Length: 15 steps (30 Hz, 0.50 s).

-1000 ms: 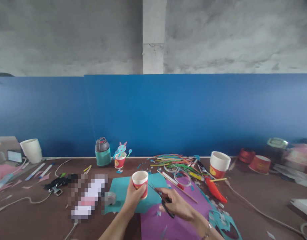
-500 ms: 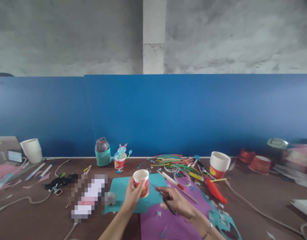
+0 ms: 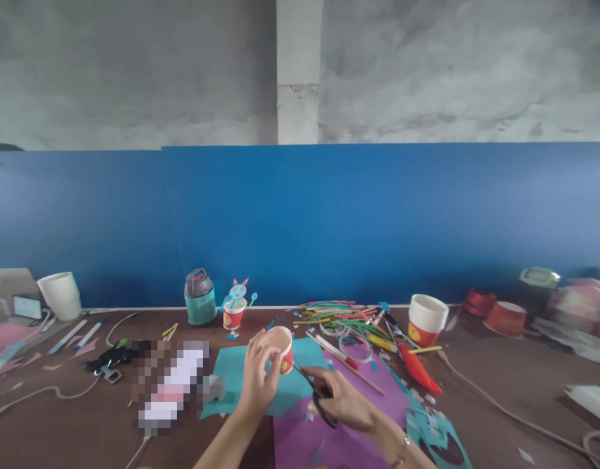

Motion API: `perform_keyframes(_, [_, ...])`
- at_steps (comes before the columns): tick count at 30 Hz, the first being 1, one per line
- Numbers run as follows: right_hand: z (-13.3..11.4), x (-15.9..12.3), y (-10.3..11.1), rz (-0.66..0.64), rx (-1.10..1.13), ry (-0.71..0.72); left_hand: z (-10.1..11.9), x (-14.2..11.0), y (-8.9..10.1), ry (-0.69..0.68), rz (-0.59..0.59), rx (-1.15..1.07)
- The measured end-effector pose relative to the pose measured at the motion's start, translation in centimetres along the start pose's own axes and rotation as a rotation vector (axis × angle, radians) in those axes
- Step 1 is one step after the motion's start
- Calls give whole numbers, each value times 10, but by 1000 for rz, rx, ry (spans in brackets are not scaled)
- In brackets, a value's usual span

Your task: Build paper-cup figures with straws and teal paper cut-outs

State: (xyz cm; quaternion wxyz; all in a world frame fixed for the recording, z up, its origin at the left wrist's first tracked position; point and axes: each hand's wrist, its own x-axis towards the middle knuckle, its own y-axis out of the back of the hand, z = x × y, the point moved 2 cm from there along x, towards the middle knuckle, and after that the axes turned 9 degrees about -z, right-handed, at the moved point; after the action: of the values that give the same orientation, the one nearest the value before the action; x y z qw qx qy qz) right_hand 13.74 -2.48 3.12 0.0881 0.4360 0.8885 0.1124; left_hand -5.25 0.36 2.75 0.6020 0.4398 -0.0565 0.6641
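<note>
Red and white, the paper cup (image 3: 286,360) is in the left hand (image 3: 260,374), which curls around its side with fingers up near the rim. The right hand (image 3: 347,398) grips the black scissors (image 3: 323,407), and their thin tips point at the side of the cup. I can't tell if the tips touch it. A blue-green sheet (image 3: 231,368) lies under the left hand, and a purple sheet (image 3: 300,443) is under the right hand. To the left of the left hand is a roll of tape (image 3: 214,389). Past the left hand stand a little cup with a cat (image 3: 234,317) on it and a green jar (image 3: 200,304). Past the right hand is a messy pile of colored sticks (image 3: 336,314). To the right of that hand are a cut-up blue sheet (image 3: 427,423), a floppy red thing (image 3: 419,373) and a big white and red cup (image 3: 427,316).
</note>
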Motion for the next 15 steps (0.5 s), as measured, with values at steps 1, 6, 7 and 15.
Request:
perform_keyframes(1, [0,0,0,1,-6,3,0,0,1,-20,7,11])
perform_keyframes(6, [-3,-1,1,2,-29,33,-3,0,3,18,2,29])
perform_keyframes(7, [-3,-1,1,2,-34,34,-4,-1,3,19,-4,34])
perform_keyframes(15, [-5,-1,-1,12,-44,38,0,0,3,4,-64,51])
